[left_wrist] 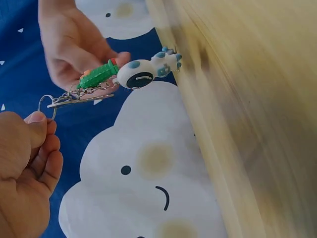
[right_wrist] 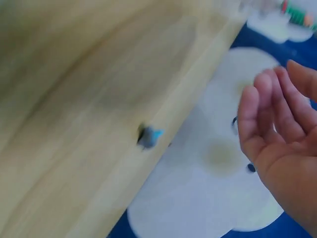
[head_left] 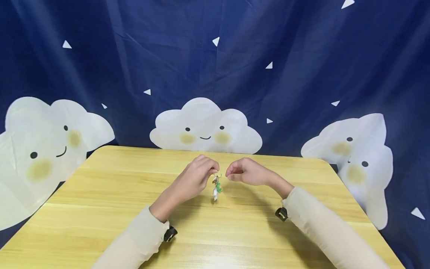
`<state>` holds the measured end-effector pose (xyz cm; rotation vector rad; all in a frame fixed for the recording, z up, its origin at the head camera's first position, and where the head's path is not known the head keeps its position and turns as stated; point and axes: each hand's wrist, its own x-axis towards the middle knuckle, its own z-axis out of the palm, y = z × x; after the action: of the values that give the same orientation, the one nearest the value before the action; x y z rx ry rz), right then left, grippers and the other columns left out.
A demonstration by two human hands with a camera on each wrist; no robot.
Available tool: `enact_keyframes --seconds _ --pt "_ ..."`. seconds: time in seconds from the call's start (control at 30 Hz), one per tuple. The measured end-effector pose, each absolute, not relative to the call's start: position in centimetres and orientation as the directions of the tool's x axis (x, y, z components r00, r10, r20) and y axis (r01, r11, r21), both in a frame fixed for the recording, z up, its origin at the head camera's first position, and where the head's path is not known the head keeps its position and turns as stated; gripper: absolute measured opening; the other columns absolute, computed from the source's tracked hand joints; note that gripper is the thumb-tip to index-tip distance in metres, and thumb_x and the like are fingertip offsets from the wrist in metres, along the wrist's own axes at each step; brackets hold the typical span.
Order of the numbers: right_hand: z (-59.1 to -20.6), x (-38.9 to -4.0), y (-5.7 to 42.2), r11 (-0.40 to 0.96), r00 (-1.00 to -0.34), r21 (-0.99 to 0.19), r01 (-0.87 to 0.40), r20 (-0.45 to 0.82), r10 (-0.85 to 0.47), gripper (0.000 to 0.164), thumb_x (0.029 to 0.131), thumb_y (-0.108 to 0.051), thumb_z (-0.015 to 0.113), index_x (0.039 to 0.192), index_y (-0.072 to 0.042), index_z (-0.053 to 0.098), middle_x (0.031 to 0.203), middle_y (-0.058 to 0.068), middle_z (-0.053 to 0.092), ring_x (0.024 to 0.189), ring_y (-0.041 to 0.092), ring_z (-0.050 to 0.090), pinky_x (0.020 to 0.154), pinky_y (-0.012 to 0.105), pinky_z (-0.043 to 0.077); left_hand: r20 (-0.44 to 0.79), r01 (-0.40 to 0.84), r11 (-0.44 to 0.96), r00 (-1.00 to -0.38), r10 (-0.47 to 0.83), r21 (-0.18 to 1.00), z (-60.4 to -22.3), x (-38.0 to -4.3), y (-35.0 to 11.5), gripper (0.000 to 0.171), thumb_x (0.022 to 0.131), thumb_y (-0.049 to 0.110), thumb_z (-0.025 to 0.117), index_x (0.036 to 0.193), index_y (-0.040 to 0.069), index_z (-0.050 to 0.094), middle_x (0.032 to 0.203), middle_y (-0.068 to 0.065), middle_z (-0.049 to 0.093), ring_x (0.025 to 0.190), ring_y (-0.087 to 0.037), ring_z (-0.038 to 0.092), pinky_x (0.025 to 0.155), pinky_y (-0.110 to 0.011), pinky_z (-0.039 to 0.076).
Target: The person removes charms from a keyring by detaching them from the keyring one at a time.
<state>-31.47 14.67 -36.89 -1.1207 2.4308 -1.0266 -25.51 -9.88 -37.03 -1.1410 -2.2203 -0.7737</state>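
My left hand (head_left: 193,177) pinches a metal key ring (left_wrist: 45,96) between thumb and forefinger, above the wooden table. From the ring hang chains, a flat metal key-like piece (left_wrist: 88,99), a green ribbed charm (left_wrist: 97,76) with red and orange bits, and a white astronaut figure (left_wrist: 137,74) with a dark visor and light blue patches. My right hand (head_left: 249,172) is just to the right of the ring, its fingers loosely bent and holding nothing. In the left wrist view it appears behind the charms.
A small dark and blue object (right_wrist: 148,136), blurred, shows on the table near its edge in the right wrist view. The wood-grain table (head_left: 242,231) stands before a dark blue curtain (head_left: 188,56) with smiling clouds. Each wrist wears a black strap.
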Motion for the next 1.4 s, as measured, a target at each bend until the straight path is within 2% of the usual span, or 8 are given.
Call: enact_keyframes --seconds 0.1,0.27,0.47,0.67,0.83,1.13,1.27,1.4 --pt "-36.5 -29.9 14.1 0.430 -0.680 -0.707 -0.561 0.097 -0.727 0.006 0.098 -0.011 0.069 0.101 -0.009 0.074 0.093 0.007 0.074 0.076 0.011 0.062 0.072 0.027 0.053 0.658 0.829 0.492 -0.530 0.535 0.267 -37.1 -25.6 -10.0 0.005 0.100 0.006 0.062 0.101 0.004 0.066 0.096 -0.003 0.070 0.092 -0.019 0.059 0.085 -0.031 0.052" --pt "-36.5 -27.9 13.3 0.389 -0.710 -0.708 -0.589 0.222 -0.669 0.008 0.098 -0.012 0.070 0.103 -0.009 0.075 0.090 -0.002 0.072 0.078 0.013 0.063 0.072 0.028 0.055 0.653 0.820 0.504 -0.542 0.529 0.272 -37.2 -25.6 -9.9 0.004 0.100 0.005 0.062 0.100 0.005 0.066 0.096 -0.003 0.070 0.093 -0.019 0.060 0.085 -0.032 0.053" --pt "-37.4 -26.5 12.6 0.327 -0.725 -0.726 -0.605 0.332 -0.603 0.008 0.099 -0.013 0.070 0.103 -0.008 0.074 0.089 -0.002 0.071 0.080 0.013 0.064 0.075 0.030 0.057 0.654 0.817 0.507 -0.545 0.524 0.275 -37.2 -25.5 -9.7 0.004 0.099 0.002 0.063 0.099 0.006 0.065 0.096 -0.002 0.070 0.092 -0.018 0.060 0.084 -0.032 0.053" --pt "-37.9 -25.8 12.0 0.308 -0.733 -0.709 -0.634 0.426 -0.530 0.005 0.098 -0.011 0.071 0.098 -0.009 0.075 0.087 -0.002 0.071 0.075 0.013 0.062 0.071 0.028 0.056 0.639 0.795 0.522 -0.579 0.506 0.308 -37.0 -25.4 -9.5 0.005 0.101 0.005 0.062 0.099 0.007 0.066 0.096 0.000 0.070 0.092 -0.016 0.059 0.082 -0.030 0.052" --pt "-38.1 -25.5 11.9 0.299 -0.732 -0.694 -0.655 0.485 -0.478 0.005 0.097 -0.010 0.071 0.098 -0.010 0.076 0.088 -0.001 0.073 0.078 0.013 0.065 0.071 0.029 0.056 0.626 0.757 0.511 -0.639 0.447 0.407 -37.0 -25.2 -9.5 0.007 0.102 0.010 0.062 0.101 0.008 0.069 0.097 0.002 0.069 0.092 -0.014 0.059 0.080 -0.031 0.053" --pt "-38.0 -25.3 11.4 0.248 -0.741 -0.715 -0.654 0.537 -0.404 0.006 0.098 -0.009 0.070 0.100 -0.007 0.075 0.092 0.003 0.075 0.081 0.015 0.068 0.072 0.031 0.057 0.524 0.611 0.419 -0.791 0.314 0.671 -37.4 -25.4 -9.4 0.007 0.100 0.017 0.067 0.102 0.013 0.073 0.091 0.008 0.073 0.087 -0.008 0.067 0.077 -0.034 0.056" --pt "-37.9 -25.2 11.2 0.234 -0.739 -0.719 -0.654 0.544 -0.397 0.007 0.098 -0.008 0.070 0.101 -0.006 0.075 0.092 0.005 0.075 0.081 0.015 0.068 0.074 0.030 0.057 0.593 0.664 0.404 -0.746 0.302 0.630 -37.1 -25.4 -9.3 0.006 0.099 0.013 0.068 0.101 0.011 0.074 0.088 0.007 0.072 0.085 -0.009 0.066 0.074 -0.035 0.055" --pt "-37.7 -25.3 11.1 0.246 -0.738 -0.713 -0.657 0.541 -0.404 0.008 0.097 -0.010 0.071 0.103 -0.007 0.075 0.093 0.004 0.076 0.081 0.016 0.068 0.074 0.029 0.057 0.709 0.780 0.432 -0.608 0.357 0.452 -36.5 -25.5 -9.4 0.005 0.097 0.007 0.070 0.098 0.008 0.075 0.091 0.002 0.073 0.087 -0.013 0.064 0.077 -0.034 0.055"
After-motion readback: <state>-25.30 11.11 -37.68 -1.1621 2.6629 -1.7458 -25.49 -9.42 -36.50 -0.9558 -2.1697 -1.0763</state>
